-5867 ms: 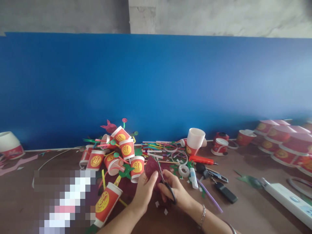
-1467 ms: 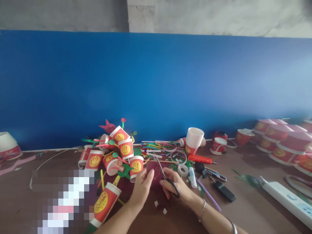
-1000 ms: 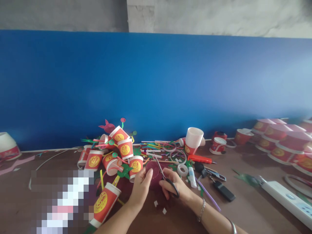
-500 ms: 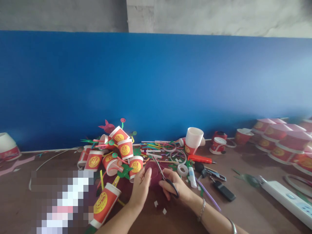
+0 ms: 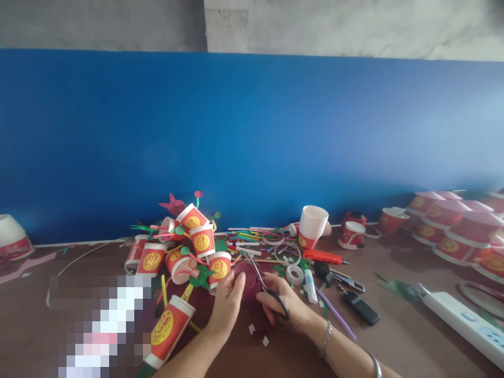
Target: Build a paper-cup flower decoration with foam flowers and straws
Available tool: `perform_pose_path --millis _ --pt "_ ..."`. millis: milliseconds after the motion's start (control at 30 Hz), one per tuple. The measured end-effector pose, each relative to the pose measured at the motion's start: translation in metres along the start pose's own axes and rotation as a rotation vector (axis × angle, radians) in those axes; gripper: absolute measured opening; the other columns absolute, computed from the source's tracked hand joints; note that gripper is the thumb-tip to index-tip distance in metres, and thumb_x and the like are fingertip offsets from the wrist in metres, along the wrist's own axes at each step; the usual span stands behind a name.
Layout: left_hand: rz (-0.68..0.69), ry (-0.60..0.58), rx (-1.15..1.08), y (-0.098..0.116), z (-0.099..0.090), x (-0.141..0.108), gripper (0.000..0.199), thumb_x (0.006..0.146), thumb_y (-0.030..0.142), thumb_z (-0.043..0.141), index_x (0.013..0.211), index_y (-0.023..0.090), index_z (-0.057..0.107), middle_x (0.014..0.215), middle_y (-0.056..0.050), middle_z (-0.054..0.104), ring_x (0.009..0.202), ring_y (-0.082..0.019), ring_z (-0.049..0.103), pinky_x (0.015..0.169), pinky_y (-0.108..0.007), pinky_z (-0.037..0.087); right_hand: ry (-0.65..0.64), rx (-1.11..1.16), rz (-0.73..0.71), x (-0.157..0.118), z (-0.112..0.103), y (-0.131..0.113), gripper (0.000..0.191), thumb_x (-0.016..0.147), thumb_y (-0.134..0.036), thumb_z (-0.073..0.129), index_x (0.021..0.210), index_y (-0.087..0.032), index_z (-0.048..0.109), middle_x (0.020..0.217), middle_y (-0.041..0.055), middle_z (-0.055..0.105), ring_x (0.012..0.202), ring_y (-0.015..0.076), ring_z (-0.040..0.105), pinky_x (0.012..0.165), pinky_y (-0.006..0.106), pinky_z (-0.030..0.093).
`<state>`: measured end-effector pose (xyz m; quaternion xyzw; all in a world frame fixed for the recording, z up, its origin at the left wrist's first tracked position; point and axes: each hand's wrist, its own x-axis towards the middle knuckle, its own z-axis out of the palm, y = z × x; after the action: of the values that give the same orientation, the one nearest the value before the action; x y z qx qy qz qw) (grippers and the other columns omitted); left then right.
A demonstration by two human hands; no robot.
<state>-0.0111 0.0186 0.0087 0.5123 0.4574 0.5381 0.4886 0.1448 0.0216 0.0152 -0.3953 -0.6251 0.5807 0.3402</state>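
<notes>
My left hand (image 5: 229, 297) pinches a dark maroon piece of paper (image 5: 247, 277) by its left side, thumb on top. A round outline seems to be marked on it. In my right hand (image 5: 284, 300) is a pair of scissors (image 5: 260, 275) with dark handles, fingers through the loops. The blades look parted and lie at the paper's right edge, pointing up and left. Just below the hands, white paper scraps (image 5: 265, 341) lie on the brown table (image 5: 236, 354). Whether the blades touch the paper is hard to tell.
Red paper cups (image 5: 202, 240) joined with straws are piled at left. Behind the hands lie markers and straws (image 5: 248, 236). To the right are stacked cups (image 5: 313, 223), tape (image 5: 294, 274), a glue stick (image 5: 310, 286), an orange cutter (image 5: 323, 256), keys and a power strip (image 5: 460, 317).
A small dark maroon scrap now lies on the table below the paper, near the white scraps. The hands and scissors have hardly moved.
</notes>
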Motion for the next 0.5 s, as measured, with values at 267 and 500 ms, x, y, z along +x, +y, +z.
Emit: perform_pose_path --millis 267,500 --pt "0.018 -0.03 0.0 0.0033 -0.0008 -0.0003 0.035 0.079 0.048 0.054 0.063 0.02 0.041 0.053 0.008 0.029 0.049 -0.009 0.02 0.045 -0.022 0.021 -0.025 -0.008 0.007 -0.0016 -0.002 -0.004 0.037 0.075 -0.045 0.061 0.093 -0.015 0.05 0.04 -0.0085 0.049 0.033 0.0069 0.038 0.036 0.018 0.021" --pt "0.001 -0.091 -0.03 -0.0044 -0.0031 0.0022 0.035 0.08 0.049 0.053 0.066 0.019 0.044 0.059 0.006 0.034 0.052 -0.008 0.026 0.045 -0.02 0.024 -0.047 0.01 0.029 -0.0038 -0.0016 -0.0077 0.038 0.077 -0.046 0.059 0.095 -0.015 0.048 0.041 -0.008 0.051 0.033 0.0058 0.035 0.035 0.017 0.018"
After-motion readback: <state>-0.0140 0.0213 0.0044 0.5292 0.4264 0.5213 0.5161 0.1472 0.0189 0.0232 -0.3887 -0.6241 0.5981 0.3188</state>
